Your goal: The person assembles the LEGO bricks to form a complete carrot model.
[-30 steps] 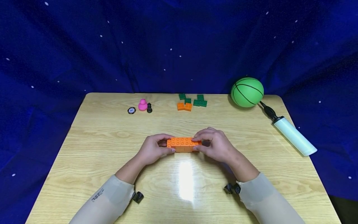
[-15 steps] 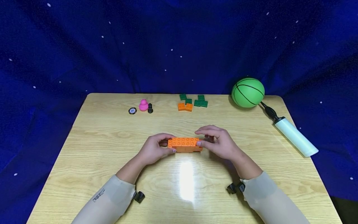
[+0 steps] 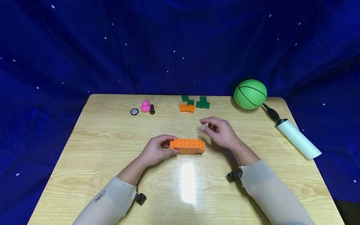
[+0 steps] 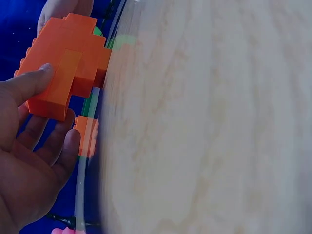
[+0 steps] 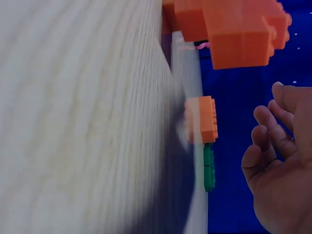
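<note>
An orange block structure [image 3: 187,145] of stepped, stacked bricks stands at mid-table. Its left end is gripped between the thumb and fingers of my left hand [image 3: 157,151]. In the left wrist view the left thumb presses the side of the structure [image 4: 73,53], with the fingers behind and below it. My right hand [image 3: 222,132] is off the structure, up and to its right, fingers loosely bent and holding nothing. The right wrist view shows the right hand [image 5: 287,165] apart from the structure [image 5: 239,41].
Two orange bricks [image 3: 187,108] and several green bricks [image 3: 202,104] lie at the back. Left of them are a chip [image 3: 134,112], a pink duck-like toy [image 3: 145,106] and a black piece [image 3: 152,109]. A green ball [image 3: 250,94] and a pump [image 3: 298,139] are at the right.
My right hand has let go of the structure's right end and moved up and away from it, uncovering that end. The left hand keeps its grip.
</note>
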`<action>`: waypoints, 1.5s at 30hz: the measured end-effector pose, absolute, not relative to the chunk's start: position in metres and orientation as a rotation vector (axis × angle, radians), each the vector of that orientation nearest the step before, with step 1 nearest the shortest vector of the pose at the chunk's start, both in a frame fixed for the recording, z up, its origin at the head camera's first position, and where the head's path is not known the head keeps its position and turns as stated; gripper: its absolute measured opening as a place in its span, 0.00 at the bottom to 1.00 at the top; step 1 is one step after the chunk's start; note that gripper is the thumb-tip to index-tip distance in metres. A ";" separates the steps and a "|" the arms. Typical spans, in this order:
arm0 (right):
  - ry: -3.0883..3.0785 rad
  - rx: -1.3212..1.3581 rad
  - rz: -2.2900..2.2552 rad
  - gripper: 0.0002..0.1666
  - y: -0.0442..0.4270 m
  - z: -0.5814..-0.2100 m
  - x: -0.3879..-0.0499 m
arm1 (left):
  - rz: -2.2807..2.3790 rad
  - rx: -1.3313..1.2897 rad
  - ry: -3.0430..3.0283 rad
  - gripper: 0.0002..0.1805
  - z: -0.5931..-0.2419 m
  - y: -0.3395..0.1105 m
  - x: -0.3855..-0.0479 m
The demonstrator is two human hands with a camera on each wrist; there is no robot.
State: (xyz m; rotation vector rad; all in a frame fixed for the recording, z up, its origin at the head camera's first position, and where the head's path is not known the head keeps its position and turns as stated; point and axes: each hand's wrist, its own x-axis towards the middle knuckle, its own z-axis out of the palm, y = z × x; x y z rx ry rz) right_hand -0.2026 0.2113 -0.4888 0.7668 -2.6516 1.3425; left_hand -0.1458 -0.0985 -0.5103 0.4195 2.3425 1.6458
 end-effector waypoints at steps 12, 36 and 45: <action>-2.743 0.676 1.291 0.19 0.196 -0.497 -0.236 | 1.614 0.417 2.354 0.24 -0.510 -0.099 -0.146; -2.843 0.490 1.276 0.35 0.178 -0.515 -0.290 | 1.616 0.422 2.349 0.24 -0.508 -0.099 -0.145; -2.888 0.405 1.267 0.34 0.170 -0.519 -0.301 | 1.628 0.427 2.335 0.24 -0.508 -0.100 -0.147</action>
